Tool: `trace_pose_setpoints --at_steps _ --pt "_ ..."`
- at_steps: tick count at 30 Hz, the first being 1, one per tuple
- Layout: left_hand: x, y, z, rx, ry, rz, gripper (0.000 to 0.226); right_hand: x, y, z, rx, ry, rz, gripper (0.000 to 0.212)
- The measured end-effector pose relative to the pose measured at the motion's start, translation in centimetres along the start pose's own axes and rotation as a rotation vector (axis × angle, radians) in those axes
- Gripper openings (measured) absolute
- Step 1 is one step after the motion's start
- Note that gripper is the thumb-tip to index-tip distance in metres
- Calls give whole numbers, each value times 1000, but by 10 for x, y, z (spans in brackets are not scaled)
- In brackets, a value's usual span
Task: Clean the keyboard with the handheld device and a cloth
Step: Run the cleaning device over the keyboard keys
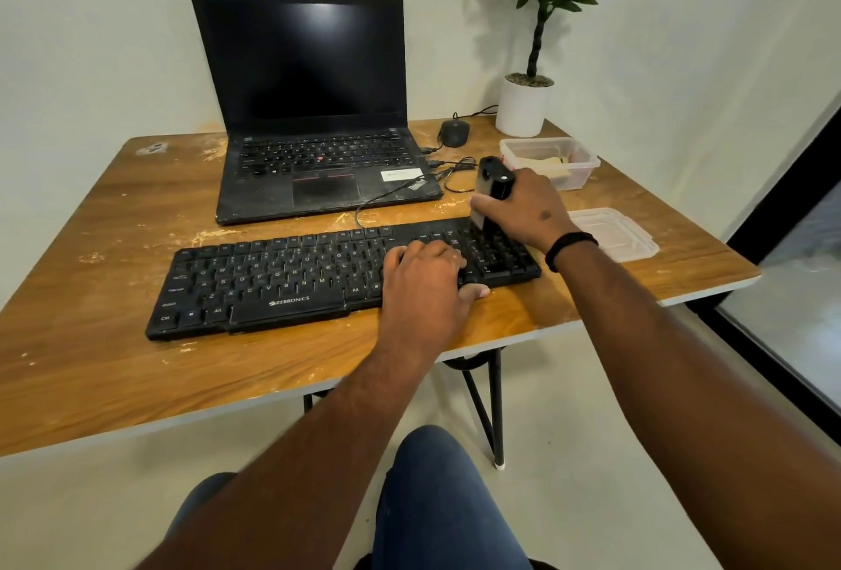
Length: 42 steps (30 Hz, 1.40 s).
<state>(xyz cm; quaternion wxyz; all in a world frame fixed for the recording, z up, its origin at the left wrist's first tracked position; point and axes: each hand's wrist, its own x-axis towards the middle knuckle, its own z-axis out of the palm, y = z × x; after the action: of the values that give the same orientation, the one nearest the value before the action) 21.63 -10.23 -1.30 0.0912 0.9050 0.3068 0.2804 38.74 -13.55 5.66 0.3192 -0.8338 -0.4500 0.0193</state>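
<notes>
A black Zebronics keyboard lies across the front of the wooden table. My right hand grips a black handheld device held upright, its lower end down on the keys at the keyboard's right end. My left hand rests flat on the keys right of centre, its thumb at the keyboard's front edge. A yellowish cloth lies in a clear plastic container behind my right hand.
An open black laptop stands behind the keyboard, with cables trailing to its right. A black mouse and a potted plant sit at the back right. The container's lid lies near the table's right edge.
</notes>
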Motion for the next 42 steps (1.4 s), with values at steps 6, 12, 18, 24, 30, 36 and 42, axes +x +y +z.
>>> trace_pose_setpoints --at_steps 6,12,18,24,30,36,42 --pt "0 1 -1 13 -10 -1 53 -5 -1 5 264 8 50 33" --pt "1 1 -2 15 -19 -1 53 -6 14 -19 373 -254 227 23" --pt "0 1 -1 23 -9 -1 54 -15 27 -23 491 -366 191 28" --pt "1 1 -1 30 -13 -6 53 -19 38 -26 498 -154 190 26" --pt "0 1 -1 30 -13 -2 54 -25 40 -36 475 -172 188 25" --pt "0 2 -1 36 -10 -1 52 -36 31 -54 439 -402 180 26" --pt "0 2 0 37 -2 -2 52 -46 25 -32 362 -171 79 19"
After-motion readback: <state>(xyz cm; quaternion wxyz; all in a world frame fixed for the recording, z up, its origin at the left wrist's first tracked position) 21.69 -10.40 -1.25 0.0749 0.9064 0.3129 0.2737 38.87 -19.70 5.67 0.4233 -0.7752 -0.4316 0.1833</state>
